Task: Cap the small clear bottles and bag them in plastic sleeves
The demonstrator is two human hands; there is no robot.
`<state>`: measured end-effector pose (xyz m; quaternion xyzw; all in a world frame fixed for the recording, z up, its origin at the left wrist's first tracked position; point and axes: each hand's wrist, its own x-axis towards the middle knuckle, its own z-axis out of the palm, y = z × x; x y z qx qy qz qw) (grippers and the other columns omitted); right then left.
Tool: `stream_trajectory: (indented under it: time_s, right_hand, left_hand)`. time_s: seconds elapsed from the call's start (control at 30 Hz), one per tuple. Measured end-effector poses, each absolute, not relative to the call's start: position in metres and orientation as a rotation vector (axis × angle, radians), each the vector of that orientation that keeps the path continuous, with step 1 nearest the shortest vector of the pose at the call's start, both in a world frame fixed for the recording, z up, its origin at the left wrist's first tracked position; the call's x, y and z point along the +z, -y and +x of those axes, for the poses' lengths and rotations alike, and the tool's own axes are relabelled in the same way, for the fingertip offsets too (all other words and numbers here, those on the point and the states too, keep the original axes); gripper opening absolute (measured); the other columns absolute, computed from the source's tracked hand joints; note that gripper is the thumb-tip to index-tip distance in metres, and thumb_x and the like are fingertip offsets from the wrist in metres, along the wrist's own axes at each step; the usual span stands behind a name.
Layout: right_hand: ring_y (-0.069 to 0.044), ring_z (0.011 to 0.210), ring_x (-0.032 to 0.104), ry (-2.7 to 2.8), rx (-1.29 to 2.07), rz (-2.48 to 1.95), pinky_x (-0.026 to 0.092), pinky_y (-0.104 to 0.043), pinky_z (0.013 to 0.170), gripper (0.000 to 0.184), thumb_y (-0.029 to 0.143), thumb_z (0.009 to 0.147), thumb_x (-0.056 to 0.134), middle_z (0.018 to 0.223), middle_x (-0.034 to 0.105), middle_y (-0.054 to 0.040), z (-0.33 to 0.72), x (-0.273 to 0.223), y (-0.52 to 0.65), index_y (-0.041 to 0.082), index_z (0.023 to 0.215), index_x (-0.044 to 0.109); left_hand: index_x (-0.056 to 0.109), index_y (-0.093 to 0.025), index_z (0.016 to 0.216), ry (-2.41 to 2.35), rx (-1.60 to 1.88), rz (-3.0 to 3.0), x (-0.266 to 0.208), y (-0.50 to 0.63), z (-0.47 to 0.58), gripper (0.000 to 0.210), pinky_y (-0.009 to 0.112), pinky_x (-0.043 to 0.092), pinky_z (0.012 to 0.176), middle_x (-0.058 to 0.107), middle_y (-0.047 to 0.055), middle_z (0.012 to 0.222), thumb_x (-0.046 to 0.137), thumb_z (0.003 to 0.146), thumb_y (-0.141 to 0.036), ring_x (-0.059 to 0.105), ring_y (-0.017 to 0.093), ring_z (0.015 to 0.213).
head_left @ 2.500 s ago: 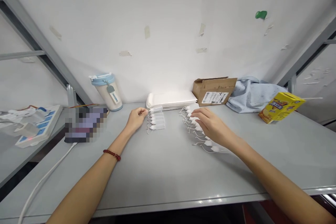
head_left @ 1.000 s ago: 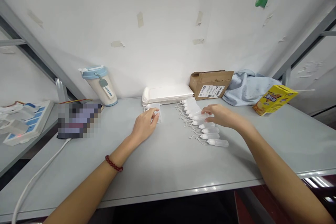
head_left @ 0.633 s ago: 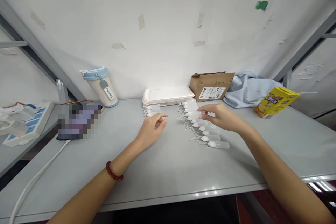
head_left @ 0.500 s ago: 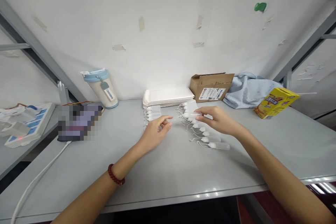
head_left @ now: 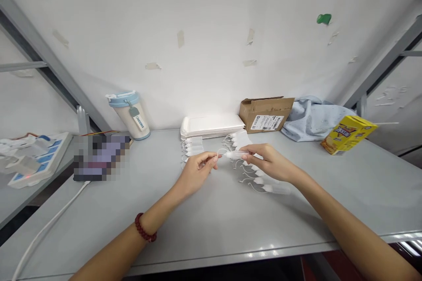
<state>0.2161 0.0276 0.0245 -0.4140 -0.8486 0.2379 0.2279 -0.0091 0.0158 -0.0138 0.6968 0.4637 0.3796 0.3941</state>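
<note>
**A small clear bottle held level between two bare hands above a grey counter**

Nearest is the long front edge of the grey counter (head_left: 204, 224). Two forearms reach over it, the left wearing a dark red beaded bracelet (head_left: 145, 228).

Around the middle of the counter, nearer the back edge than the front, the right hand (head_left: 275, 162) grasps the small bottle (head_left: 237, 154) by the body, between thumb and fingers. Its white nozzle end points toward the left hand (head_left: 196, 173), whose thumb and forefinger curl in at a thin white loop (head_left: 220, 152); whether they pinch it is too small to tell.

The bottle looks very light, its smooth plastic wall likely soft enough to dent under a squeeze and perhaps a little slippery. The body seems the best hold, with a gentle pinch; the loop looks bendy, and the narrow tip probably the most delicate part.

Similar bottles lie in a slanting row (head_left: 277, 189) under and beside the right hand. A shorter row (head_left: 194, 151) lies beyond the left hand.

Farther, along the back edge, are a blue-lidded tumbler (head_left: 130, 116), white trays (head_left: 212, 125), a cardboard box (head_left: 268, 114) and a pale blue cloth (head_left: 318, 116).
</note>
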Motion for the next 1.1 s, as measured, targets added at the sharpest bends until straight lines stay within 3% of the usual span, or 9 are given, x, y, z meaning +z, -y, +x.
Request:
stream_trajectory:
  time_s: [0.13,0.3,0.47,0.63,0.8,1.1]
  right_hand:
    - [-0.013,0.063,0.050,2.350,0.662,-1.134,0.037,-0.025,0.058,0.038,0.043,0.092,0.034,0.069,0.057,-0.0009,0.2146,0.0248,-0.0265,0.017,0.086,0.062]
    - [-0.013,0.064,0.050,2.345,0.700,-1.130,0.037,-0.025,0.059,0.037,0.042,0.092,0.035,0.071,0.058,-0.0010,0.2141,0.0251,-0.0251,0.017,0.087,0.062]
    - [-0.013,0.063,0.049,2.338,0.704,-1.119,0.037,-0.024,0.058,0.037,0.042,0.092,0.035,0.069,0.056,-0.0002,0.2131,0.0264,-0.0238,0.017,0.087,0.062]
    - [-0.012,0.062,0.047,2.336,0.711,-1.123,0.036,-0.023,0.058,0.037,0.041,0.092,0.035,0.068,0.054,0.0003,0.2125,0.0274,-0.0230,0.016,0.083,0.061]
    - [-0.012,0.064,0.047,2.326,0.711,-1.109,0.036,-0.023,0.060,0.036,0.040,0.092,0.035,0.070,0.055,-0.0003,0.2137,0.0256,-0.0236,0.016,0.086,0.061]
    - [-0.013,0.063,0.047,2.325,0.699,-1.122,0.036,-0.024,0.059,0.038,0.043,0.092,0.034,0.070,0.056,-0.0010,0.2143,0.0259,-0.0246,0.016,0.086,0.061]
  left_hand:
    - [0.061,-0.018,0.074,-1.123,0.955,1.719,-0.0142,-0.0160,-0.0085,0.031,0.022,0.039,0.052,0.064,0.003,0.084,0.044,0.085,-0.041,0.049,0.010,0.058]
    - [0.061,-0.018,0.079,-1.112,0.954,1.697,-0.0149,-0.0166,-0.0088,0.029,0.021,0.038,0.051,0.061,0.002,0.077,0.043,0.085,-0.041,0.046,0.010,0.057]
    - [0.058,-0.017,0.070,-1.099,0.954,1.705,-0.0147,-0.0162,-0.0093,0.031,0.022,0.038,0.052,0.063,0.002,0.085,0.043,0.085,-0.041,0.045,0.008,0.055]
    - [0.060,-0.018,0.078,-1.096,0.941,1.702,-0.0143,-0.0155,-0.0089,0.029,0.021,0.038,0.052,0.060,0.001,0.074,0.044,0.085,-0.041,0.046,0.010,0.058]
    - [0.056,-0.016,0.070,-1.077,0.934,1.699,-0.0131,-0.0150,-0.0096,0.032,0.021,0.036,0.052,0.062,0.003,0.086,0.042,0.087,-0.040,0.044,0.008,0.057]
    - [0.056,-0.016,0.071,-1.052,0.915,1.669,-0.0121,-0.0136,-0.0081,0.030,0.021,0.036,0.053,0.063,0.004,0.085,0.044,0.086,-0.038,0.042,0.007,0.055]
